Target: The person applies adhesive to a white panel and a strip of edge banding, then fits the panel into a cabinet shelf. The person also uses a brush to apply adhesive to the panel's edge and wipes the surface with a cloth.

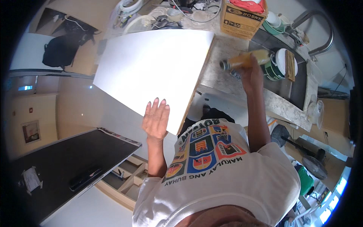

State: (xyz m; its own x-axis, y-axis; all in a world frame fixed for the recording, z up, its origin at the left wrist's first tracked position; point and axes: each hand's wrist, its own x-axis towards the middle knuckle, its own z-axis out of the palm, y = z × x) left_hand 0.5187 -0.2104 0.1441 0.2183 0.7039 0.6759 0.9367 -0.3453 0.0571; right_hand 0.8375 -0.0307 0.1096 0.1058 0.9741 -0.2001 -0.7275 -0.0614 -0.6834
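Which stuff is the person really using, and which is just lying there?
In use:
- white board, under the left hand
- yellow bottle, in the right hand

Just lying about:
- cardboard box
- paint can
- black backpack
- cables

We see the right hand [251, 73] smeared by motion, its fingers hidden behind a blurred yellow bottle [247, 59]. Far right, the sink [298, 89] hides the paint can [281, 64] base.
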